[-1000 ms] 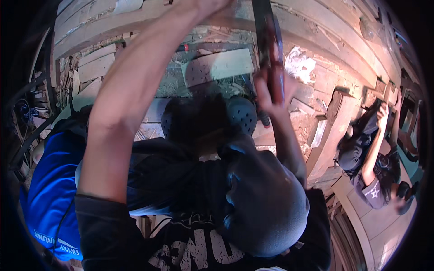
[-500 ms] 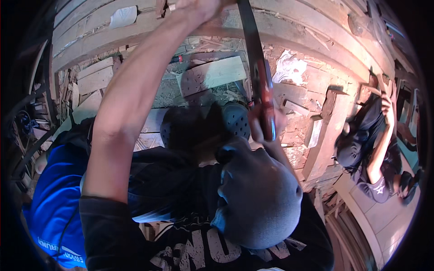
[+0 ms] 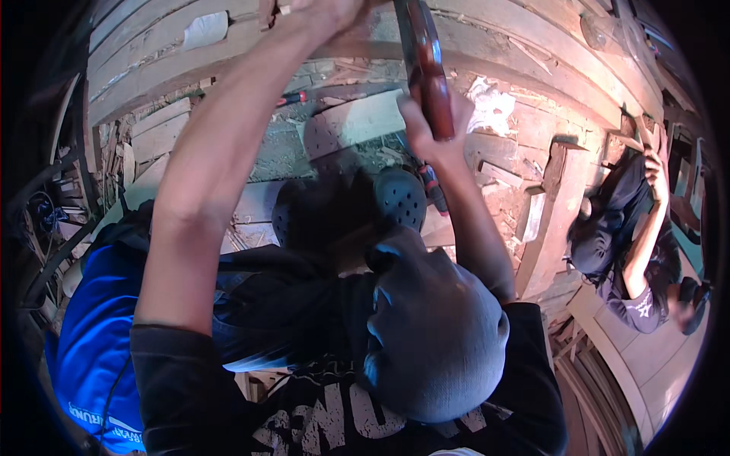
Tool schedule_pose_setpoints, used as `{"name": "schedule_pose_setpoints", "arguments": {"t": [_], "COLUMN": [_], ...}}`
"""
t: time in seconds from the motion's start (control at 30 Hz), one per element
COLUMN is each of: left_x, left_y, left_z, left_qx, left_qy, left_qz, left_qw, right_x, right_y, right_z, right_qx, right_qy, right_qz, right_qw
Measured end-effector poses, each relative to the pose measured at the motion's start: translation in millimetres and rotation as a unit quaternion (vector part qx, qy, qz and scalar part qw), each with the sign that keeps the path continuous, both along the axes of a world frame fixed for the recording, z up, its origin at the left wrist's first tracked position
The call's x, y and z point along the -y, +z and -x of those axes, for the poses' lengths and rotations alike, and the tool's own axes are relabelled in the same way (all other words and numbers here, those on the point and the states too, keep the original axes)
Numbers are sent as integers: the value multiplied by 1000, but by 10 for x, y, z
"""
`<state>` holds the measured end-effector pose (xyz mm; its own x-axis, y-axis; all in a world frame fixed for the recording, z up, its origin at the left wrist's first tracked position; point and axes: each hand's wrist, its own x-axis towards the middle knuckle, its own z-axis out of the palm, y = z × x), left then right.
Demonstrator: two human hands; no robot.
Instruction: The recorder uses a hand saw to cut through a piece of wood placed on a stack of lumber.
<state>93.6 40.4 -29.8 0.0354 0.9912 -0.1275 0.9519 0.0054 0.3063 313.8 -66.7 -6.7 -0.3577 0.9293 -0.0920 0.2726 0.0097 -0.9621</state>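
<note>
- Your right hand (image 3: 420, 134) wraps the glossy red-brown handle (image 3: 435, 95) of a long, dark-bladed tool;
- your left hand (image 3: 334, 14) is partly cut off at the upper edge; its grip is hidden;
- below them, a pale board (image 3: 357, 124) lies near a perforated shoe (image 3: 400, 199);
- a crumpled white sheet (image 3: 491, 108) lies beyond your right hand;
- a co-worker (image 3: 597, 247) in a dark cap sits at far right.

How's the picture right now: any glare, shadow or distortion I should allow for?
Head view: glare streaks the brown handle, and the crumpled white sheet looks washed out. Head view: deep shadow hides detail beside the perforated shoe. Head view: fisheye bends the wooden beam into an arc; the top edge crops the left grip.
</note>
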Motion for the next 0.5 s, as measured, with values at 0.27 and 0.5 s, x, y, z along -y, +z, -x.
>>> {"name": "schedule_pose_setpoints", "arguments": {"t": [0.27, 0.5], "left_x": [75, 33], "left_y": [10, -87], "left_z": [-69, -90], "left_qx": [97, -36], "left_qy": [163, -2], "left_qz": [25, -14], "left_qw": [982, 999], "right_x": [-33, 57], "right_y": [-35, -5], "right_z": [104, -202], "right_qx": [-43, 107], "right_qy": [-35, 72], "right_qz": [-30, -165], "right_qw": [998, 978]}}
